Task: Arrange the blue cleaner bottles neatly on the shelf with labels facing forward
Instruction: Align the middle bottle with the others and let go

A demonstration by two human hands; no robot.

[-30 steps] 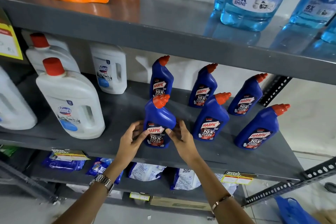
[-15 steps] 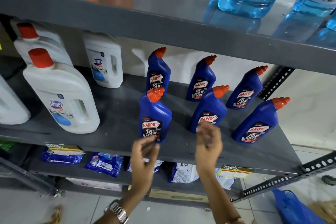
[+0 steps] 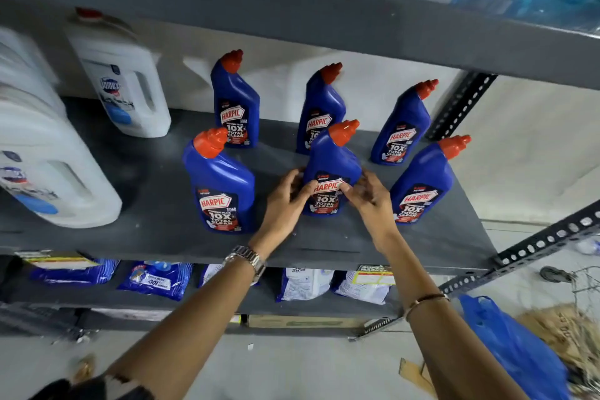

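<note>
Blue bottle, front-middle on shelf, upright, label forward.
Left hand and right hand clamp its sides, equally near.

One head-worn view, close to the shelving.
The camera looked forward and down at the grey shelf, near enough that both forearms crossed the frame.

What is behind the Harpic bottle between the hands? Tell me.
Right behind the held bottle stands another Harpic bottle, its cap, shoulder and part of its label visible. Its lower right side and base are covered.
</note>
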